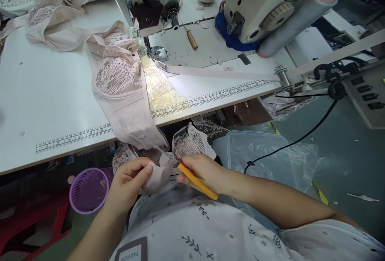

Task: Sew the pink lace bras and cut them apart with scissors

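My left hand pinches the edge of a pale pink bra just above my lap. In my right hand is a pair of scissors with yellow-orange handles; the blades point up and left, close to the fabric by my left fingers. Whether the blades touch the fabric I cannot tell. A lace-cupped bra section hangs from the table edge in front of my hands. Another lace cup lies below the edge, just beyond my right hand.
A sewing machine stands on the white table, which has a printed ruler along its front. A small awl with a wooden handle lies on the machine bed. Below are a purple basket, a red stool and a clear plastic bin.
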`<state>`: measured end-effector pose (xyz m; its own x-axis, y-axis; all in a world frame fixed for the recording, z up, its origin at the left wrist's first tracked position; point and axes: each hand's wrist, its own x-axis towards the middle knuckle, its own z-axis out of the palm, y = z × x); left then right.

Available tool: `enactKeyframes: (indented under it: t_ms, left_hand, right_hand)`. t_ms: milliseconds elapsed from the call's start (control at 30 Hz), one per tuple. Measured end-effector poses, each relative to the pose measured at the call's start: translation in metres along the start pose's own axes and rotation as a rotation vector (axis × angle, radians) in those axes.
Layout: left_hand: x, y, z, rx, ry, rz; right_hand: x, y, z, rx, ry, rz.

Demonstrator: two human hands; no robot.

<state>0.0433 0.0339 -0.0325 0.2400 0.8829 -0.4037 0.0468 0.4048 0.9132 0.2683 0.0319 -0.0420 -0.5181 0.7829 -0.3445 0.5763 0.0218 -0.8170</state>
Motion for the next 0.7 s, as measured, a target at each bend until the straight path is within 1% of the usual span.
enactKeyframes:
  t_ms: [133,200,233,333,433,500,567,633,700]
  left_hand:
    - [0.001,0.0,-0.004,0.097,-0.085,0.191]
    - [0.001,0.0,-0.004,0.133,-0.108,0.228]
    - [0.0,0.0,-0.004,0.147,-0.112,0.227]
    - [-0.002,-0.002,-0.004,0.187,-0.104,0.179]
    - [-0.003,-0.003,-0.003,0.268,-0.083,0.168]
    - [-0.002,-0.001,0.001,0.33,-0.062,0.198]
    - [-0.001,0.004,0.006,0.408,-0.066,0.227]
    - [0.001,0.011,0.012,0.531,-0.118,0.28]
    - [0.004,0.019,0.014,0.716,-0.185,0.392]
  right_hand:
    - [0.001,-0.004,-0.015,0.21,0.276,-0.177]
    - [0.003,-0.011,-0.022,0.236,0.364,-0.293]
    - [0.005,-0.014,-0.024,0.242,0.378,-0.346]
    - [0.012,-0.023,-0.023,0.248,0.341,-0.469]
    - [0.018,-0.026,-0.017,0.23,0.279,-0.516]
    - [0.021,-0.028,-0.013,0.253,0.24,-0.509]
    - [0.022,-0.028,-0.011,0.275,0.203,-0.463]
    - [0.021,-0.029,-0.013,0.269,0.178,-0.422]
    - [0.018,-0.029,-0.017,0.245,0.18,-0.421]
